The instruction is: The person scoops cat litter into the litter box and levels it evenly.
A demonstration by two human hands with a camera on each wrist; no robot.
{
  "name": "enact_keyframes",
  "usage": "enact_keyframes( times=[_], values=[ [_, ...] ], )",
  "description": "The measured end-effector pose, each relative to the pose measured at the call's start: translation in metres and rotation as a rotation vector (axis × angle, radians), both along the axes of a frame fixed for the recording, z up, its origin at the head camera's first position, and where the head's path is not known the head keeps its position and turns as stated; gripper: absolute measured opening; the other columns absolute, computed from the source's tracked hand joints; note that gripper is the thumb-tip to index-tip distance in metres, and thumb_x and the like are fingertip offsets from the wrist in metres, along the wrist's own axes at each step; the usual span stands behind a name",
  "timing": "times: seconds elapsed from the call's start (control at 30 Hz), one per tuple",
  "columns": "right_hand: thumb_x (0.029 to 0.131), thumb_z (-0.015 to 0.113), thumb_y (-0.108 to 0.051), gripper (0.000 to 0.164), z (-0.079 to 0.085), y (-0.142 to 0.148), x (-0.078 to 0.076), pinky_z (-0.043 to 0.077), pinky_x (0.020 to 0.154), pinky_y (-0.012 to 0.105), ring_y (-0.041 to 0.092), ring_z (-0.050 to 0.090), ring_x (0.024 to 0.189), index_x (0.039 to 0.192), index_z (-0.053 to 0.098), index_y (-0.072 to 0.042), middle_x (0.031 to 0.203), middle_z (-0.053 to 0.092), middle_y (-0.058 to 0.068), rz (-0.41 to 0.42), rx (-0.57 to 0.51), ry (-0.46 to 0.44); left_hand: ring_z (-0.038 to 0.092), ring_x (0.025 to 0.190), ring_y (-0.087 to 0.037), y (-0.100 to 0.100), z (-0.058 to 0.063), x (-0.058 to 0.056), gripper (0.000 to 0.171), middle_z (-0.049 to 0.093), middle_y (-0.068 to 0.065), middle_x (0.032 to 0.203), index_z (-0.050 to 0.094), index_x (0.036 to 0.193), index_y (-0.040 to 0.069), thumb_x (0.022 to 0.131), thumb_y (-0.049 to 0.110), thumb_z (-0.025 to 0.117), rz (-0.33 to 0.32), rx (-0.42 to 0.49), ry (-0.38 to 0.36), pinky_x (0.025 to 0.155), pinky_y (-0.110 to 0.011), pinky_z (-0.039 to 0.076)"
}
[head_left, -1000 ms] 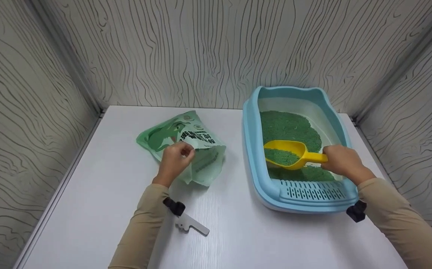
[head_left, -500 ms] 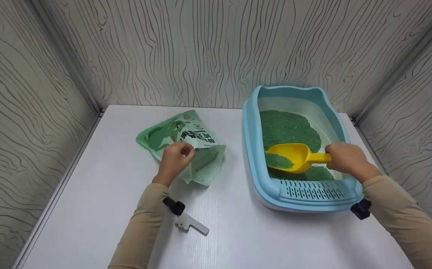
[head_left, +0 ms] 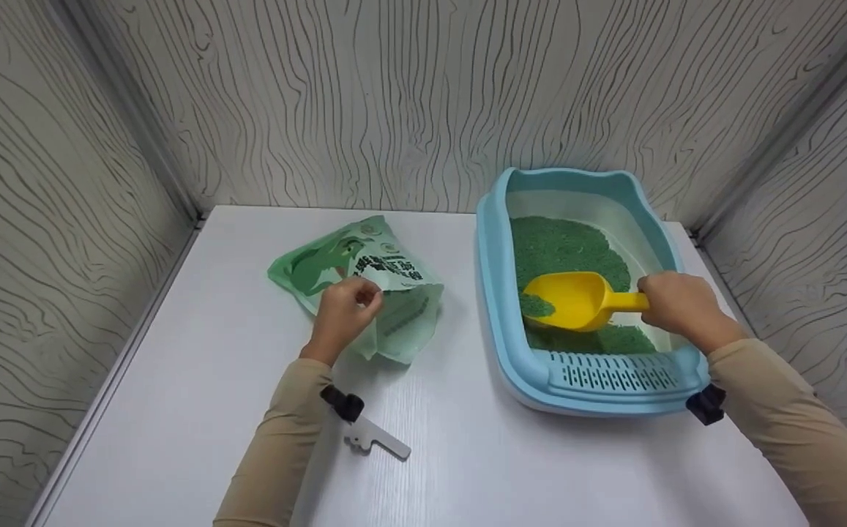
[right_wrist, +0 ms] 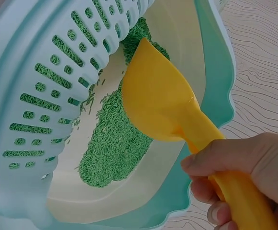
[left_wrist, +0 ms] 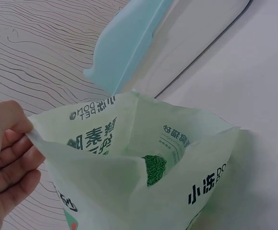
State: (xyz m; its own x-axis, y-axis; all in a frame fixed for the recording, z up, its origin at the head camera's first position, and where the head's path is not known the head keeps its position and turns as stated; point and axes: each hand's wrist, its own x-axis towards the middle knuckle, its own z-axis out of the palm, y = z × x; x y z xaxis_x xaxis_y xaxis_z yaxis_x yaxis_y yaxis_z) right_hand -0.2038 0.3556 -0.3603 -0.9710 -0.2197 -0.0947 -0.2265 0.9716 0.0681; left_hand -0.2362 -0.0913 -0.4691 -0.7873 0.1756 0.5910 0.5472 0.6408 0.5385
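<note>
Some pellets (head_left: 537,306) have left your scoop (head_left: 577,296); right grip (head_left: 678,304) clasps its handle (head_left: 628,301), left grip (head_left: 342,313) pinches the "小冻" bag (left_wrist: 105,182).

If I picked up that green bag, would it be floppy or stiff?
The green bag would probably be floppy, since its rim, pinched by the left hand, bends and dips. It might spill if tipped, because its mouth is open and green pellets show inside.

yellow scoop (head_left: 575,298): tipped left, holding some green pellets (head_left: 536,305) | blue tray (head_left: 495,285): right, beneath scoop, pellets inside | pale-green bag (head_left: 390,272): left, mouth open
</note>
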Motion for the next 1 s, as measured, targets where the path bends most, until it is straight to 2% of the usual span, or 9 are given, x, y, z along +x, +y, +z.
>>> enact_keyframes(
  times=[0.37, 0.6, 0.83, 1.0],
  values=[
    [0.076, 0.069, -0.003, 0.013, -0.002, -0.002, -0.001, 0.045, 0.050, 0.034, 0.022, 0.047, 0.056, 0.087, 0.064, 0.003, 0.071, 0.062, 0.015, -0.008, 0.035, 0.048, 0.067, 0.064, -0.017, 0.000, 0.000, 0.000, 0.005, 0.070, -0.011, 0.072, 0.069, 0.078, 0.002, 0.082, 0.002, 0.066, -0.004, 0.009, -0.014, 0.061, -0.029, 0.057],
    [0.072, 0.070, -0.001, 0.014, -0.004, 0.002, 0.000, 0.045, 0.048, 0.037, 0.023, 0.049, 0.054, 0.084, 0.064, 0.004, 0.069, 0.063, 0.017, 0.006, 0.059, 0.104, 0.067, 0.066, -0.018, 0.000, 0.002, 0.001, 0.006, 0.070, -0.011, 0.073, 0.068, 0.080, 0.003, 0.084, 0.003, 0.065, -0.002, -0.001, -0.039, 0.062, -0.029, 0.057],
    [0.075, 0.068, 0.001, 0.014, -0.002, 0.005, 0.002, 0.049, 0.053, 0.040, 0.024, 0.048, 0.055, 0.087, 0.064, 0.006, 0.072, 0.065, 0.019, 0.005, 0.068, 0.116, 0.067, 0.065, -0.018, 0.000, 0.002, 0.000, 0.005, 0.070, -0.011, 0.073, 0.068, 0.079, 0.003, 0.083, 0.002, 0.065, 0.002, 0.000, -0.029, 0.062, -0.029, 0.057],
    [0.074, 0.067, 0.001, 0.015, -0.002, 0.008, 0.004, 0.048, 0.051, 0.038, 0.023, 0.048, 0.054, 0.088, 0.064, 0.007, 0.072, 0.065, 0.019, 0.008, 0.052, 0.133, 0.067, 0.066, -0.017, -0.001, 0.001, 0.000, 0.006, 0.069, -0.011, 0.073, 0.068, 0.079, 0.003, 0.084, 0.003, 0.065, 0.001, 0.001, -0.035, 0.062, -0.029, 0.057]
  ],
)
